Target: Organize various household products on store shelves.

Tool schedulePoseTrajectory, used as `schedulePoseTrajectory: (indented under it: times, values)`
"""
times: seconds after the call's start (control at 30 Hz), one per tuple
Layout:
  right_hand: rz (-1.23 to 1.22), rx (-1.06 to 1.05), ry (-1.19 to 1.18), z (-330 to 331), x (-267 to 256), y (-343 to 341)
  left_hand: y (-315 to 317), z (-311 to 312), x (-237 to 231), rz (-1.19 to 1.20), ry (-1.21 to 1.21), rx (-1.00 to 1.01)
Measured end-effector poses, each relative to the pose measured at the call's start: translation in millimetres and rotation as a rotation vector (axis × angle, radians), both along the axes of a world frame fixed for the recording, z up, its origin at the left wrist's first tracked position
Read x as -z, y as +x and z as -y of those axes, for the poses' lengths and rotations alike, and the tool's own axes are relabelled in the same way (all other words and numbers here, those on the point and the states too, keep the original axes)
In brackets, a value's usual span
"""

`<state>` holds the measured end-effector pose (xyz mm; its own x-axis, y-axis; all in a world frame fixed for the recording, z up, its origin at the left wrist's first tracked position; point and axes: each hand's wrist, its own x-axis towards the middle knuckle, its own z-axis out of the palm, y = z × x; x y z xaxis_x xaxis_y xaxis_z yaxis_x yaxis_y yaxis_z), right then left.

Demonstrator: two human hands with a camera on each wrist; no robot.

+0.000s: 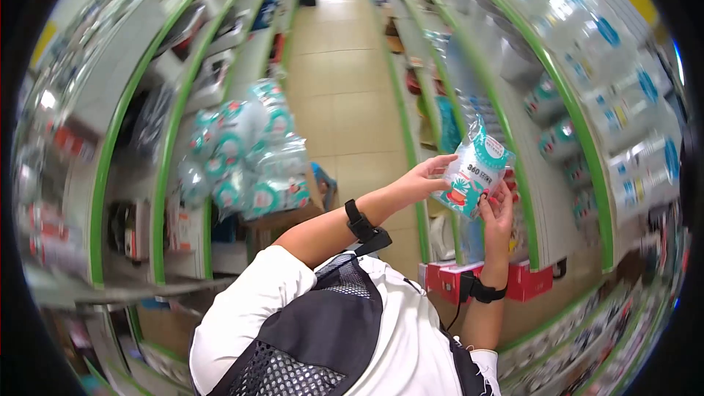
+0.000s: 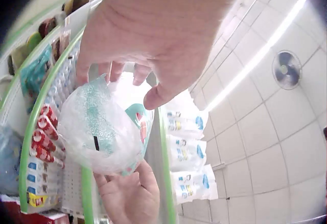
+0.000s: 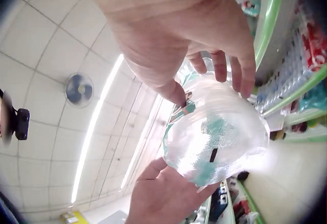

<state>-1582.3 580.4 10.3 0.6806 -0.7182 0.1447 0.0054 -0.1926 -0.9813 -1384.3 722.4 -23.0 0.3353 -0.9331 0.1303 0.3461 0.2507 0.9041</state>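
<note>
Both hands hold up a pack of disposable bowls [image 1: 475, 172] in a clear plastic bag with teal print, "360" lettering and a red and green picture. My left hand [image 1: 427, 177] grips its left side, thumb in front and fingers behind. At the lower right side my right hand [image 1: 499, 211] grips it, thumb on the printed face. In the left wrist view the pack [image 2: 99, 132] shows a round, translucent white end with a teal strip and a small black mark. The right wrist view shows this rounded pack [image 3: 219, 132] between the two hands.
Similar teal-printed packs [image 1: 249, 154] are heaped on a cardboard box [image 1: 290, 213] to the left. Shelves with green edges [image 1: 546, 66] line both sides of a tiled aisle [image 1: 345, 103]. Bagged white packs [image 1: 631, 117] fill the right shelf; red boxes [image 1: 529, 282] stand low beside my right forearm.
</note>
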Motion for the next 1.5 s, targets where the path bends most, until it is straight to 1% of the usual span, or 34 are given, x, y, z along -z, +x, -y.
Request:
schedulePoseTrajectory:
  times: [0.07, 0.13, 0.17, 0.2, 0.27, 0.3, 0.33, 0.37, 0.4, 0.43, 0.47, 0.5, 0.53, 0.6, 0.63, 0.7, 0.73, 0.8, 0.83, 0.87, 0.93, 1.0, 1.07, 1.17, 1.3, 1.37, 1.5]
  values:
    - [0.027, -0.099, -0.006, -23.9, 1.3, 25.3, 10.3, -47.0, -0.7, 0.005, -0.008, -0.085]
    - [-0.024, -0.219, 0.003, -59.1, -3.8, 61.8, 23.9, -98.6, -0.3, 0.065, -0.012, -0.283]
    - [-0.04, -0.281, -0.022, -80.2, -11.7, 77.2, 30.6, -123.5, -0.9, 0.069, -0.016, -0.315]
    - [-0.035, -0.313, -0.028, -98.1, -12.3, 95.8, 37.1, -148.3, -0.9, 0.057, -0.001, -0.4]
    - [-0.013, -0.454, 0.012, -132.3, -6.1, 129.7, 47.4, -199.0, 0.6, 0.024, 0.037, -0.555]
    - [-0.003, -0.535, -0.017, -148.4, -2.8, 147.3, 53.7, -224.2, 0.8, 0.027, 0.038, -0.579]
    - [-0.002, -0.554, -0.013, -168.1, -3.2, 164.5, 59.5, -249.6, 2.0, -0.005, 0.022, -0.644]
    - [-0.006, -0.642, -0.02, -189.2, -4.0, 183.2, 65.4, -274.6, 3.3, -0.036, 0.006, -0.709]
    - [-0.009, -0.731, -0.027, -211.1, -4.3, 202.7, 71.0, -299.7, 3.8, -0.035, 0.01, -0.728]
    - [-0.01, -0.743, -0.022, -233.6, -2.9, 221.0, 75.6, -324.4, 4.7, -0.01, 0.063, -0.834]
    - [-0.01, -0.819, -0.029, -257.3, -0.6, 240.4, 81.6, -349.1, 5.4, 0.015, 0.117, -0.939]
    - [-0.01, -0.894, -0.036, -281.9, 1.0, 259.0, 89.9, -373.7, 8.5, -0.021, 0.051, -0.962]
    - [-0.012, -0.906, -0.037, -305.0, 0.5, 277.3, 98.1, -399.2, 12.3, -0.024, 0.05, -0.974]
    - [-0.108, -1.067, -0.207, -351.6, 0.1, 311.7, 111.4, -451.5, 20.6, -0.016, 0.243, -1.13]
    - [-0.108, -1.077, -0.209, -372.9, 3.4, 327.3, 118.7, -474.1, 29.2, -0.019, 0.242, -1.139]
    - [-0.148, -1.14, -0.393, -411.8, 16.8, 358.3, 132.2, -511.4, 45.4, -0.155, 0.195, -1.201]
    - [-0.154, -1.147, -0.39, -428.5, 23.7, 372.0, 137.3, -525.5, 53.2, -0.164, 0.198, -1.205]
    - [-0.152, -1.187, -0.585, -457.8, 39.4, 399.5, 147.6, -550.8, 69.8, -0.266, 0.261, -1.261]
    - [-0.135, -1.192, -0.642, -469.9, 48.1, 411.7, 155.5, -561.2, 79.5, -0.27, 0.285, -1.258]
    - [-0.14, -1.196, -0.641, -480.2, 56.5, 420.9, 160.1, -570.1, 88.4, -0.277, 0.286, -1.26]
    - [-0.27, -1.205, -0.753, -499.5, 63.2, 433.8, 165.8, -582.2, 94.6, -0.377, 0.333, -1.249]
    - [-0.25, -1.193, -0.776, -511.9, 73.4, 443.3, 172.2, -593.1, 99.4, -0.393, 0.363, -1.244]
    - [-0.357, -1.206, -0.881, -520.8, 88.7, 451.8, 177.0, -601.9, 104.0, -0.359, 0.416, -1.221]
    - [-0.36, -1.198, -0.891, -531.8, 92.5, 455.6, 183.4, -613.2, 121.7, -0.312, 0.416, -1.236]
    - [-0.384, -1.162, -0.926, -536.2, 107.1, 464.7, 187.3, -616.3, 121.4, -0.309, 0.407, -1.213]
    - [-0.405, -1.079, -0.921, -536.5, 114.1, 463.4, 187.3, -608.4, 123.5, -0.273, 0.36, -1.181]
    - [-0.444, -1.007, -0.939, -537.2, 119.8, 462.4, 187.1, -597.8, 122.8, -0.214, 0.35, -1.184]
